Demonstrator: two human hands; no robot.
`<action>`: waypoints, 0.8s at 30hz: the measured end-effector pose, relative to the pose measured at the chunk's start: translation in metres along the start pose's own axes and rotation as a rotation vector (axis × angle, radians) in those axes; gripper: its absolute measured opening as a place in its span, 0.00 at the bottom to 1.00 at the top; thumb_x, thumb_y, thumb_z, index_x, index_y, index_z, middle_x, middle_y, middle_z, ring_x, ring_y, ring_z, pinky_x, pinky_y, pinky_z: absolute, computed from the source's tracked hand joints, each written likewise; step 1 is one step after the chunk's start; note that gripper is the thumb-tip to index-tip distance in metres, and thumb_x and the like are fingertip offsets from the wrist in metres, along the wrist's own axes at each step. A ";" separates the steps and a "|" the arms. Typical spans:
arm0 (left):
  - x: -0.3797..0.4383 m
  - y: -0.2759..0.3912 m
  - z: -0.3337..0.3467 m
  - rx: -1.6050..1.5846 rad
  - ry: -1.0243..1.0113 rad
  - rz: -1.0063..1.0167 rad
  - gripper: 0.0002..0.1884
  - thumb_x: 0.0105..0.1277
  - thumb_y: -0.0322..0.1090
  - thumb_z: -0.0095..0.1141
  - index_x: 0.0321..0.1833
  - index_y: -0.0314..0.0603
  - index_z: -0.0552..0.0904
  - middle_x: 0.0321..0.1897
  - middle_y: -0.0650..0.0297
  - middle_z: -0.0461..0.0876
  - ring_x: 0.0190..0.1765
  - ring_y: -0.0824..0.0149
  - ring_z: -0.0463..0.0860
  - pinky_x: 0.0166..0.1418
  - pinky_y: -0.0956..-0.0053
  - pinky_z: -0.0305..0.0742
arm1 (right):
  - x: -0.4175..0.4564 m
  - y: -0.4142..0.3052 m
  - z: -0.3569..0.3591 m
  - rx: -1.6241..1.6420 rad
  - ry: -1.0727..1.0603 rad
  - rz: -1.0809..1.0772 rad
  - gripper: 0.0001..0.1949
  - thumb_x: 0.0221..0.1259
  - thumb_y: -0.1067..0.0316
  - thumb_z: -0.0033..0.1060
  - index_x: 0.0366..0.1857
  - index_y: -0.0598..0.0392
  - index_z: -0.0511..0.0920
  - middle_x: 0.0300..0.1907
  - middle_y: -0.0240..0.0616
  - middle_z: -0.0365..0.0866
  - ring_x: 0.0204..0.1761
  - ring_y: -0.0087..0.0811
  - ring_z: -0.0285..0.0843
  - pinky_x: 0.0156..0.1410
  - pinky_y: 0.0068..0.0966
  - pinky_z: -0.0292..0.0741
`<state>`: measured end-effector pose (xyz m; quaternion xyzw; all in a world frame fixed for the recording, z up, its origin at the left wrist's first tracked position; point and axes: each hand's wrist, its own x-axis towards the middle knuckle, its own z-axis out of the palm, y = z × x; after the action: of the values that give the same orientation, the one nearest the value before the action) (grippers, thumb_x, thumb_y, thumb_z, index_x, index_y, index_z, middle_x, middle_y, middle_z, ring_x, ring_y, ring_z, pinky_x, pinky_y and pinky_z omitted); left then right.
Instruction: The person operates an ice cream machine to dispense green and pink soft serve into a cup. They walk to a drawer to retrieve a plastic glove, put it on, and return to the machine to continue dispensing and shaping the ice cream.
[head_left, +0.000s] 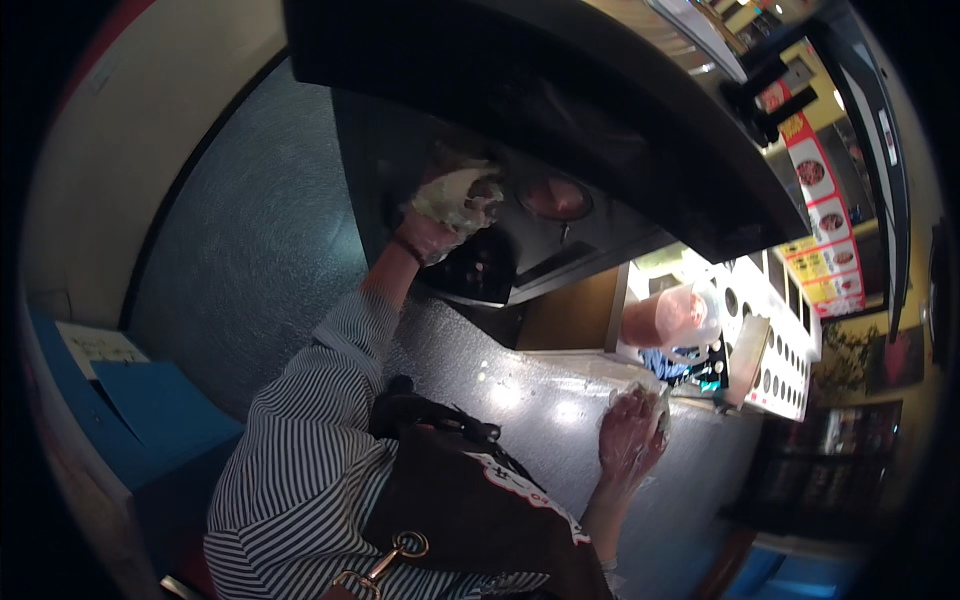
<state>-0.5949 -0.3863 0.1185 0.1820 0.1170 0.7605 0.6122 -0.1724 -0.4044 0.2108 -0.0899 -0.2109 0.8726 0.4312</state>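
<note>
My left hand (442, 210), in a clear, crumpled plastic glove, reaches over a dark grey work surface beneath a large black overhang. Pale, wrinkled material shows about its fingers; whether that is only the glove or something held is unclear. Just right of it a round vessel with reddish contents (555, 199) is set in the surface. My right hand (634, 435), also gloved in thin plastic, hangs lower right above the floor with its fingers partly curled; a glossy, pale patch lies along the fingers, and what it may hold cannot be made out. A translucent pitcher with reddish contents (667, 319) stands between the hands' level, on the counter.
The black overhang (525, 120) spans the top. A brightly lit white counter panel with round dark spots (780, 367) lies right, beside a blue cloth-like thing (664, 364). Blue folders or boxes (165, 405) stand far left. A dark cabinet (825, 465) is at the right.
</note>
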 end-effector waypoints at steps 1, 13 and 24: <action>-0.011 -0.007 0.014 0.165 0.092 0.074 0.27 0.69 0.43 0.41 0.65 0.32 0.57 0.54 0.48 0.67 0.47 0.59 0.76 0.48 0.63 0.78 | -0.001 0.002 -0.001 -0.003 0.002 -0.007 0.30 0.50 0.61 0.65 0.58 0.57 0.67 0.57 0.46 0.69 0.61 0.41 0.65 0.67 0.40 0.63; -0.049 -0.002 0.044 -0.713 -0.191 -0.122 0.32 0.71 0.49 0.38 0.66 0.28 0.50 0.66 0.38 0.51 0.65 0.47 0.63 0.62 0.62 0.73 | 0.014 0.009 0.006 0.102 -0.012 0.053 0.30 0.60 0.55 0.53 0.64 0.58 0.59 0.62 0.49 0.64 0.62 0.46 0.64 0.67 0.43 0.62; 0.014 0.018 0.064 -0.162 0.252 -0.090 0.30 0.73 0.38 0.28 0.68 0.25 0.35 0.69 0.35 0.35 0.72 0.45 0.45 0.70 0.58 0.60 | 0.012 0.010 0.018 0.102 0.042 0.047 0.29 0.66 0.49 0.40 0.65 0.58 0.58 0.60 0.50 0.67 0.58 0.47 0.70 0.63 0.43 0.67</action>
<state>-0.5860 -0.3798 0.1856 0.0296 0.1391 0.7560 0.6389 -0.1930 -0.4054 0.2225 -0.0910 -0.1551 0.8901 0.4188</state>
